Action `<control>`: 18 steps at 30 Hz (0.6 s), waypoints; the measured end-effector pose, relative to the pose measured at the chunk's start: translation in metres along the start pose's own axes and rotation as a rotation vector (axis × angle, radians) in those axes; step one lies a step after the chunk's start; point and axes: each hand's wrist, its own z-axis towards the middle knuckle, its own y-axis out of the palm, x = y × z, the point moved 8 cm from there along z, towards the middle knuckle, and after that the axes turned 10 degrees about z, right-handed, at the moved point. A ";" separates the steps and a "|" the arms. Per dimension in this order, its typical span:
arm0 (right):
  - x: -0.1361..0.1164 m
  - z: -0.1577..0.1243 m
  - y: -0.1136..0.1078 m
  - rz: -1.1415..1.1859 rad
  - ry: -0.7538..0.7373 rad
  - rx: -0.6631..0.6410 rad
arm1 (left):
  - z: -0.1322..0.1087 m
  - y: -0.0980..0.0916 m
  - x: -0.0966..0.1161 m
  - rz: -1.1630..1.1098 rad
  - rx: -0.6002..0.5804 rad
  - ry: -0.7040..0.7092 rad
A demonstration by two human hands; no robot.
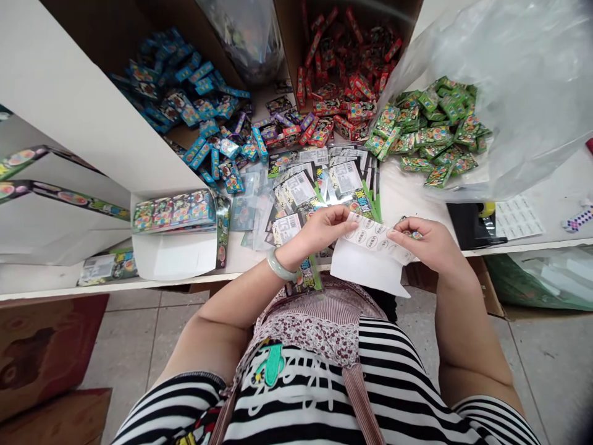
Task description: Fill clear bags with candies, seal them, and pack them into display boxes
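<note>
A sheet of round stickers (369, 237) with dark print is stretched between my two hands, its blank white part (361, 269) hanging below. My left hand (330, 230) pinches the upper left of the sheet, with a pale bangle on that wrist. The right side of the sheet is gripped by my right hand (424, 244), thumb on top. A bit of a small colourful packet (414, 234) shows among the right fingers, mostly covered. Flat printed pouches (343, 176) with barcode labels lie in an overlapping pile just beyond my hands.
Blue boxes (204, 111), red boxes (356, 93) and green packets (435, 127) lie heaped at the back. A display carton (176, 256) holding packets stands at left. A large clear bag (523, 93) spreads at right, near another sticker sheet (517, 216).
</note>
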 end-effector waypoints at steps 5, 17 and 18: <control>0.035 0.013 -0.045 -0.082 -0.119 0.178 | 0.011 -0.012 -0.011 -0.036 0.047 -0.017; 0.077 0.000 -0.068 -0.401 -0.112 0.340 | 0.034 -0.012 -0.024 -0.049 0.100 -0.071; 0.065 -0.008 -0.079 -0.347 -0.165 0.430 | 0.040 -0.006 -0.022 -0.034 0.083 -0.053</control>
